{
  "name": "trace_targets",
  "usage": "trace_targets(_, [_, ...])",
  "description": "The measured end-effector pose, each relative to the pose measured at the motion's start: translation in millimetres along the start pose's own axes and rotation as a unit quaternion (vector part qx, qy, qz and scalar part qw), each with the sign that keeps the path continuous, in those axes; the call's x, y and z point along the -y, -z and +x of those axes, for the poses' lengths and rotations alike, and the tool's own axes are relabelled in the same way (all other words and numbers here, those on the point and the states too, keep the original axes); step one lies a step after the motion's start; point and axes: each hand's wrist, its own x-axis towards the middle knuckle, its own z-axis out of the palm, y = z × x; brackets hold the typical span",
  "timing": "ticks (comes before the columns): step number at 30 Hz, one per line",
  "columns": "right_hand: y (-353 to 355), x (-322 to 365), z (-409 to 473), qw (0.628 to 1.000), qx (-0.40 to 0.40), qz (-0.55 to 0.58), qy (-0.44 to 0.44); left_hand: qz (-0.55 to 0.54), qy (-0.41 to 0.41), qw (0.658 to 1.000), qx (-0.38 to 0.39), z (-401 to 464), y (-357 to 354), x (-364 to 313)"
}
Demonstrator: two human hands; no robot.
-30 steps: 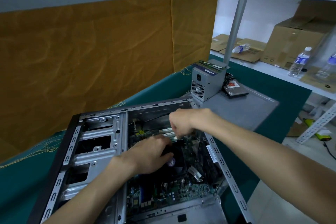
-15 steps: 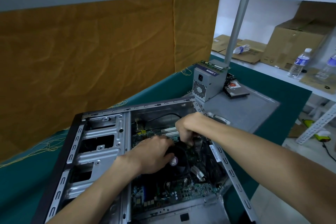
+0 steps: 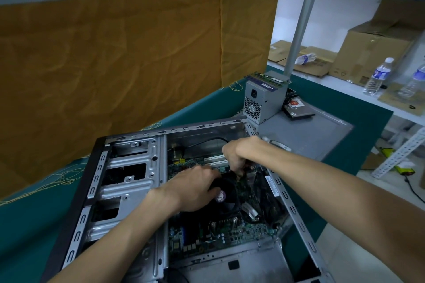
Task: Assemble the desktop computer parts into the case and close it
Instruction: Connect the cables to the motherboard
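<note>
The open computer case (image 3: 207, 125) lies on its side on the green table, its motherboard (image 3: 230, 234) exposed. My left hand (image 3: 193, 188) rests on the black CPU cooler fan (image 3: 226, 200), fingers curled over its left rim. My right hand (image 3: 236, 154) is just beyond the fan's far edge, fingers curled downward round a small dark object that is mostly hidden. The grey power supply (image 3: 259, 101) stands behind the case with memory sticks (image 3: 269, 78) on top. A hard drive (image 3: 299, 109) lies on the grey side panel (image 3: 305, 131).
Metal drive bays (image 3: 128, 179) fill the case's left half. An orange cloth hangs behind the table. A slanted grey post (image 3: 299, 37) rises behind the power supply. White shelves at right hold cardboard boxes (image 3: 372, 53) and water bottles (image 3: 378, 76).
My right hand has shifted slightly right, toward the fan's far edge. My left hand stays on the fan.
</note>
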Motion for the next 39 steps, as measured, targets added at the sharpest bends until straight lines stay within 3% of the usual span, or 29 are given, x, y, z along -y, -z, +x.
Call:
trace_targets(11, [-1.7,-0.3,5.9,1.0,0.019,0.003,0.003,-0.002,0.002,1.0,0.002,0.0,0.3,-0.3])
trace_targets(39, [-11.7,-1.0,11.2,0.999,-0.027,0.005,0.034,0.019,-0.002,1.0,-0.004,1.5,-1.9,-2.4])
